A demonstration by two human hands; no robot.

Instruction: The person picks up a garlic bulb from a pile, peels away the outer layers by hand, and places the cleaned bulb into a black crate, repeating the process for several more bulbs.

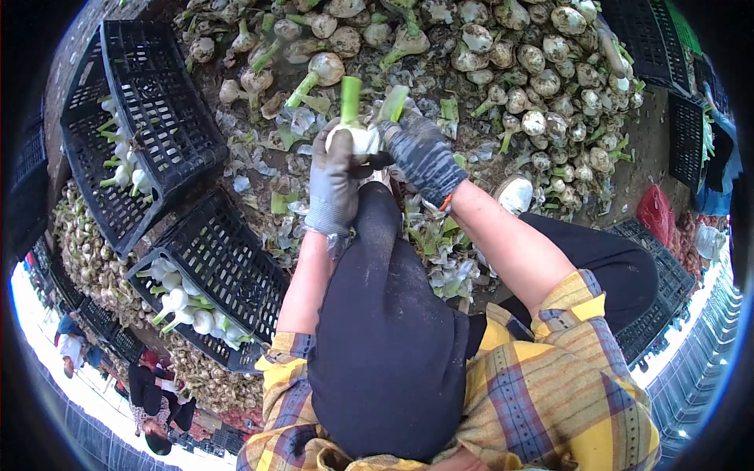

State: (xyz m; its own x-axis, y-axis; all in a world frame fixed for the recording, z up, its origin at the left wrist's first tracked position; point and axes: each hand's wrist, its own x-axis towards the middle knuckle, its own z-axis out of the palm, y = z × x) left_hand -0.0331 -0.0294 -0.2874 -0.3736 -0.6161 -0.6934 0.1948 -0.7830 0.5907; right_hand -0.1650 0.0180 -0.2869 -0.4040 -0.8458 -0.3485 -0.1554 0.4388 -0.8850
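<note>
My left hand, in a grey glove, grips a white onion bulb with a cut green stalk pointing up. My right hand, in a dark speckled glove, closes on the same bulb from the right side, above my raised knee. Whether the right hand also holds a tool is hidden. A big heap of unpeeled, dirty onions lies on the ground just beyond both hands.
Two black plastic crates stand at the left, each holding several cleaned white onions. Peelings and cut green leaves litter the ground. More crates sit at the right. People stand far off at lower left.
</note>
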